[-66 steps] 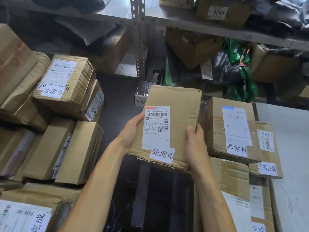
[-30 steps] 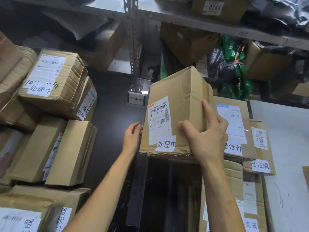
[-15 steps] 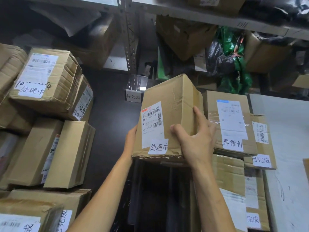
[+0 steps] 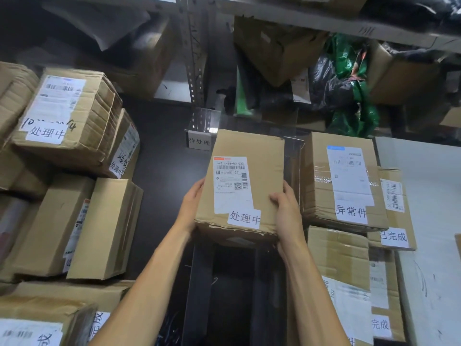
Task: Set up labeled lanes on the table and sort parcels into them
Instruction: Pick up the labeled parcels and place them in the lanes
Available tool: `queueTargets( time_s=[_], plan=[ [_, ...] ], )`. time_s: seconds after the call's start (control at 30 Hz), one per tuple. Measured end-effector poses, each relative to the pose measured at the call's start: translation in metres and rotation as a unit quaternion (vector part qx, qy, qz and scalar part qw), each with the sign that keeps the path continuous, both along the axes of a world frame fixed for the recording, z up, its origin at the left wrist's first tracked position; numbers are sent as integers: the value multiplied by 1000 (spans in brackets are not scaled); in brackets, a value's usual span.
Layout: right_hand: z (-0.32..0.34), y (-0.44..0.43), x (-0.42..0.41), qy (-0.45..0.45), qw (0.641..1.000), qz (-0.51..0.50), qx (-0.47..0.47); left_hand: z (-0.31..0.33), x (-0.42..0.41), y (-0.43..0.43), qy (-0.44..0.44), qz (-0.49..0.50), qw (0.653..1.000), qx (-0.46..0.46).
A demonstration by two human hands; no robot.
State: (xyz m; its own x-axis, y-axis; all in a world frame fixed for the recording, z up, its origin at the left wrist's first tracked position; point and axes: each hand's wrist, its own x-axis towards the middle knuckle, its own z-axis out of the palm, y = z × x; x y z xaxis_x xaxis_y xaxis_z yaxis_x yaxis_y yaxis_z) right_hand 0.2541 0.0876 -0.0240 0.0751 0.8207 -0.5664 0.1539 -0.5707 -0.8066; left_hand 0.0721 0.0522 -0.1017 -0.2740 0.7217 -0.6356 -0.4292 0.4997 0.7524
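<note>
Fingers (image 4: pixel 276 197) of the right hand (image 4: pixel 287 216) curl over the box (image 4: pixel 249 151) at its near right edge; the left hand (image 4: pixel 190 208) clasps its left side. The box is held over the dark bench (image 4: pixel 162 158), just before a small sign (image 4: pixel 199 141). It looks like stiff, light cardboard, best held by opposite sides.

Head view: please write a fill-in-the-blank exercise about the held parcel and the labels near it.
1. The sticker on the held parcel reads ____.
2. The neighbouring parcel, beside the right hand, bears a tag reading ____.
3. The small sign behind the held parcel reads ____.
4. The left hand grips the held parcel's ____ edge.
Missing words: 处理中; 异常件; 待处理; left.
</note>
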Motion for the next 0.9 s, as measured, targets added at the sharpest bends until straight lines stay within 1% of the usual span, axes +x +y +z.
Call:
queueTargets(
  time_s=[0.07, 0.13, 0.17, 0.23, 0.3, 0.4, 0.47, 0.53, 0.6, 0.67, 0.7, 0.83, 0.9],
  plan=[
    [-2, 4, 3, -119, 991, 54, 30, 0, 7, 3, 94, -27, 995, 14],
    [-8, 7, 5, -237, 961, 133, 50, 3, 12, 6, 150, -38, 988, 32],
    [-12, 8, 5, -282, 943, 164, 58, 1, 13, 6, 165, -46, 985, 36],
    [-18, 7, 4, -342, 912, 212, 82, 2, 15, 8, 178, -64, 981, 31],
    [-21, 4, 2, -380, 885, 255, 90, 5, 17, 10, 161, -60, 985, 27],
    [-24, -1, -1, -412, 862, 287, 76, 5, 19, 12, 127, -54, 990, 31],
    [-27, -4, -1, -420, 858, 285, 82, 4, 18, 12, 118, -71, 990, 28],
    [-34, -7, 1, -400, 868, 279, 94, 2, 18, 12, 138, -97, 985, 23],
    [-42, -12, 3, -361, 887, 269, 104, -1, 17, 10, 174, -120, 977, 10],
    [-49, -19, 4, -323, 905, 254, 112, -8, 17, 8, 199, -128, 972, 6],
    [-53, -20, 3, -319, 907, 250, 118, -9, 18, 6, 208, -130, 969, 9],
    [-63, -17, 0, -358, 887, 257, 138, -8, 24, 5, 219, -127, 967, 7],
    [-64, -15, -1, -373, 879, 265, 137, -5, 25, 5, 181, -101, 978, 4]
  ],
)
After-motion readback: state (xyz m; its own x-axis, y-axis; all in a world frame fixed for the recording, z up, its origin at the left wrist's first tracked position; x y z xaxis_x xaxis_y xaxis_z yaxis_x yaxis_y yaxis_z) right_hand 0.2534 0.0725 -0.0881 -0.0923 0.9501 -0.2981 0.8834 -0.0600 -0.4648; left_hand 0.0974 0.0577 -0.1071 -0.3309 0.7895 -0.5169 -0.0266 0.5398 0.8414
